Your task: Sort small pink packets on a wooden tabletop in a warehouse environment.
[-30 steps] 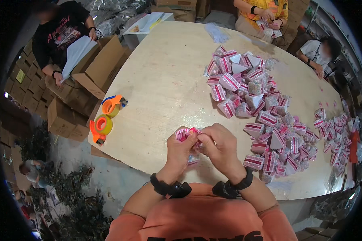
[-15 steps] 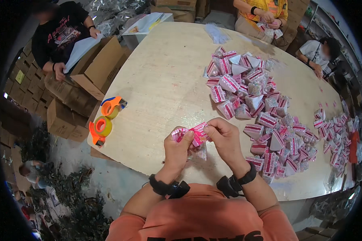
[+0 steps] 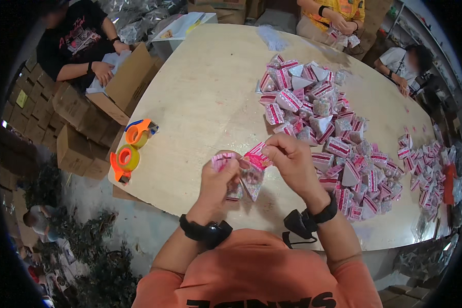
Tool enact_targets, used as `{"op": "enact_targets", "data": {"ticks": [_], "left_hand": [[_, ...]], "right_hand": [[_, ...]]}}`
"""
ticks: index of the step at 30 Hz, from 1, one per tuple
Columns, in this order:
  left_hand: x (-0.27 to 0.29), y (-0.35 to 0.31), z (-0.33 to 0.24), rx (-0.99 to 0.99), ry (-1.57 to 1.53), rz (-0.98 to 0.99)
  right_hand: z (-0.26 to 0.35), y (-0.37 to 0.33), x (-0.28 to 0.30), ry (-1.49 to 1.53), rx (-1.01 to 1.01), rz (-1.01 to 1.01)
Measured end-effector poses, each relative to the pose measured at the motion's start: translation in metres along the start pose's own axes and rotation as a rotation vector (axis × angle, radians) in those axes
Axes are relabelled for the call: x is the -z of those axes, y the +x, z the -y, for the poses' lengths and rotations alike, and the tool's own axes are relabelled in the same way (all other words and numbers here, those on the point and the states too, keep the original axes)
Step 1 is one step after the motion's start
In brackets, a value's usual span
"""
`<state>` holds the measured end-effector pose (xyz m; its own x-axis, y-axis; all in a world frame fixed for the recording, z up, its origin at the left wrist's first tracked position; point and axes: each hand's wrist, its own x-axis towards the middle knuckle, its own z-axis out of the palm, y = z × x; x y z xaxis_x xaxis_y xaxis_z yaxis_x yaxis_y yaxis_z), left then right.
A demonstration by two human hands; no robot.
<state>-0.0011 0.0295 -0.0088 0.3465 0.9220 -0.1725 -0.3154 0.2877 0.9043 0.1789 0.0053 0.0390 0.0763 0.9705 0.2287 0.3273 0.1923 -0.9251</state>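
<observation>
Head view: both hands' fingers (image 3: 272, 150) pinch a pink-and-white, cone-shaped packet (image 3: 251, 172) by its top.

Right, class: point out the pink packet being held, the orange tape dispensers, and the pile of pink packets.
pink packet (image 3: 252, 172), head view, on its lower pointed half between the hands.
orange tape dispensers (image 3: 128, 156), head view, on the nearer one's yellow roll.
pile of pink packets (image 3: 321, 123), head view, middle of the heap.

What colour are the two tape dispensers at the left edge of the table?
The tape dispensers are orange, with yellowish tape rolls inside; one has a blue part. The head view shows them.
</observation>
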Motion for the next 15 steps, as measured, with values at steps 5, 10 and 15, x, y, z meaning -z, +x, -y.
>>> {"op": "enact_targets", "data": {"ticks": [5,10,15], "left_hand": [[0.016,0.006,-0.007,-0.04,-0.149,-0.082],[0.019,0.01,-0.011,0.012,-0.182,0.003],[0.006,0.005,-0.01,0.027,-0.197,0.087]], "right_hand": [[0.003,0.005,0.013,-0.057,0.0,0.056],[0.026,0.005,0.023,-0.227,0.109,0.227],[0.055,-0.001,0.023,-0.26,0.124,0.413]]}}
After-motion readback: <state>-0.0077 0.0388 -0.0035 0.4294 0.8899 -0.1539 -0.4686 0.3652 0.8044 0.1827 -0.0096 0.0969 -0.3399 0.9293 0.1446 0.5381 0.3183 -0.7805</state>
